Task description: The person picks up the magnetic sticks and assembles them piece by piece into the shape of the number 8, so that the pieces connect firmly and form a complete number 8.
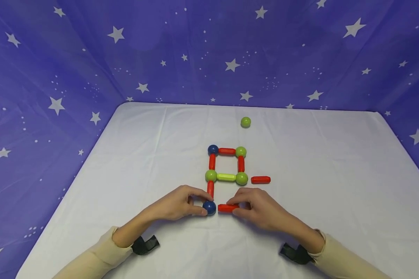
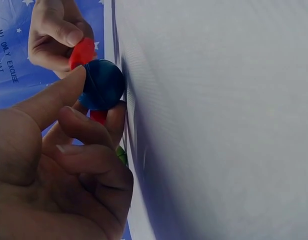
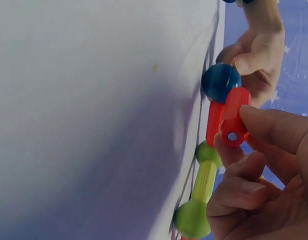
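Note:
Thumb and fingers of my left hand (image 1: 176,202) pinch a dark blue ball (image 1: 209,208) at the near end of a red rod (image 1: 210,190). My right hand (image 1: 263,209) holds another red rod (image 1: 227,208) between thumb and fingers, its left end close beside the blue ball. In the right wrist view a small metal disc shows in the free end of the held rod (image 3: 234,117). Beyond the hands lies a square of rods and balls: a green ball (image 1: 211,176) joins the near red rod, a yellow-green rod (image 1: 226,177) and a red side rod (image 1: 212,162).
A loose red rod (image 1: 260,179) lies right of the square's green corner ball (image 1: 242,178). Farther back sits a single green ball (image 1: 246,122). The white-covered table (image 1: 317,162) backs onto a purple starry cloth (image 1: 209,50). Black straps (image 1: 295,254) hang at both wrists.

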The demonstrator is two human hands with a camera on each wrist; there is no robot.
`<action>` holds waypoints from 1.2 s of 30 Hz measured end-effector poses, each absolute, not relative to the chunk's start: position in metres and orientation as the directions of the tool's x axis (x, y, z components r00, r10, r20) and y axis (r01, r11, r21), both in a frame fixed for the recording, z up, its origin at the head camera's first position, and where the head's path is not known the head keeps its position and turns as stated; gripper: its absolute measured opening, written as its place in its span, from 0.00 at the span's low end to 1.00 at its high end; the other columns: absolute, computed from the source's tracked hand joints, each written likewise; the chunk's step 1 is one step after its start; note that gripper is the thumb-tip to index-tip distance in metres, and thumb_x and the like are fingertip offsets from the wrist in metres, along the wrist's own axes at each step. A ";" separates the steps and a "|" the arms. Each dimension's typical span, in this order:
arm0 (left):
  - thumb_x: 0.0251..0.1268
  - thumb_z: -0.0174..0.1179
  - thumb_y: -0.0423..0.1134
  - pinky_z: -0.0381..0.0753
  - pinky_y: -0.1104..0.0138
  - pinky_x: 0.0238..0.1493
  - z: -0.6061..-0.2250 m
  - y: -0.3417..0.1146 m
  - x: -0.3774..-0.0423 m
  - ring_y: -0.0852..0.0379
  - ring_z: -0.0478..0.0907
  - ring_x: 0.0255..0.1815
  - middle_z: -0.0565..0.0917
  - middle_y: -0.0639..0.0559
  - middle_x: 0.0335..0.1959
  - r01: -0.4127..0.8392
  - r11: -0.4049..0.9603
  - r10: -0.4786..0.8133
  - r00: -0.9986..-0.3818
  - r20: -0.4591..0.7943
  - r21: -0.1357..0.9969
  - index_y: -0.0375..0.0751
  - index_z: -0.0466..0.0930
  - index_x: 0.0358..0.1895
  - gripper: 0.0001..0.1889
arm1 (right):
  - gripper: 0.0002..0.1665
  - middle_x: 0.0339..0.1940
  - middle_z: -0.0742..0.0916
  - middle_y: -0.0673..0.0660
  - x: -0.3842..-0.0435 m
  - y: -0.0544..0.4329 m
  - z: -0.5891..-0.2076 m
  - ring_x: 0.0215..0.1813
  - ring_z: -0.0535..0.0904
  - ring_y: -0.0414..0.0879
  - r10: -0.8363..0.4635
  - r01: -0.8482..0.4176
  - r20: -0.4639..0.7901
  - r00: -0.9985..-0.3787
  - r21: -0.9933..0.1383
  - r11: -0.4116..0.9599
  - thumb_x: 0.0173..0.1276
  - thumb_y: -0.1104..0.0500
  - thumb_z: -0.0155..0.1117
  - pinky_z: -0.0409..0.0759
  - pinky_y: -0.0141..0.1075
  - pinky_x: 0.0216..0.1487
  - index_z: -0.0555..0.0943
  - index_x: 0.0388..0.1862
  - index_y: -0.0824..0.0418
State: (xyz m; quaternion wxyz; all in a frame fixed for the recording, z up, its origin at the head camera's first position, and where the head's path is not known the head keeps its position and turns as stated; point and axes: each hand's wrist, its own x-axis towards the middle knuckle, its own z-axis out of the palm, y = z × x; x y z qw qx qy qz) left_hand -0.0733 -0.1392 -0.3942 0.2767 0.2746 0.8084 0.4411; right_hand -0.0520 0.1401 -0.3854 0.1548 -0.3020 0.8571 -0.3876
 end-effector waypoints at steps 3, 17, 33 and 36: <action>0.62 0.70 0.39 0.64 0.72 0.20 -0.394 -0.139 -0.074 0.62 0.66 0.15 0.80 0.56 0.29 0.202 0.460 0.689 -0.696 -0.204 0.865 0.48 0.84 0.53 0.16 | 0.12 0.35 0.84 0.42 -0.052 0.135 -0.387 0.33 0.74 0.37 -0.641 -0.404 -0.037 -0.767 -0.748 0.526 0.64 0.64 0.70 0.75 0.32 0.34 0.88 0.46 0.55; 0.61 0.70 0.39 0.63 0.72 0.20 -0.395 -0.140 -0.075 0.62 0.65 0.15 0.80 0.57 0.30 0.207 0.464 0.688 -0.697 -0.203 0.861 0.48 0.85 0.52 0.16 | 0.12 0.35 0.84 0.42 -0.050 0.129 -0.388 0.33 0.74 0.37 -0.620 -0.379 -0.074 -0.781 -0.733 0.565 0.64 0.63 0.70 0.75 0.32 0.34 0.88 0.46 0.56; 0.62 0.69 0.39 0.64 0.72 0.22 -0.397 -0.141 -0.074 0.62 0.66 0.15 0.80 0.56 0.30 0.205 0.450 0.693 -0.695 -0.195 0.869 0.48 0.85 0.53 0.15 | 0.13 0.34 0.83 0.39 -0.049 0.130 -0.388 0.32 0.73 0.38 -0.610 -0.368 -0.087 -0.787 -0.728 0.578 0.64 0.62 0.71 0.74 0.33 0.33 0.88 0.47 0.55; 0.62 0.69 0.39 0.63 0.72 0.22 -0.397 -0.141 -0.074 0.62 0.65 0.15 0.79 0.56 0.29 0.202 0.448 0.693 -0.694 -0.195 0.871 0.48 0.85 0.53 0.15 | 0.13 0.34 0.83 0.39 -0.049 0.130 -0.388 0.31 0.73 0.38 -0.611 -0.368 -0.086 -0.787 -0.729 0.577 0.64 0.62 0.71 0.74 0.33 0.32 0.88 0.47 0.55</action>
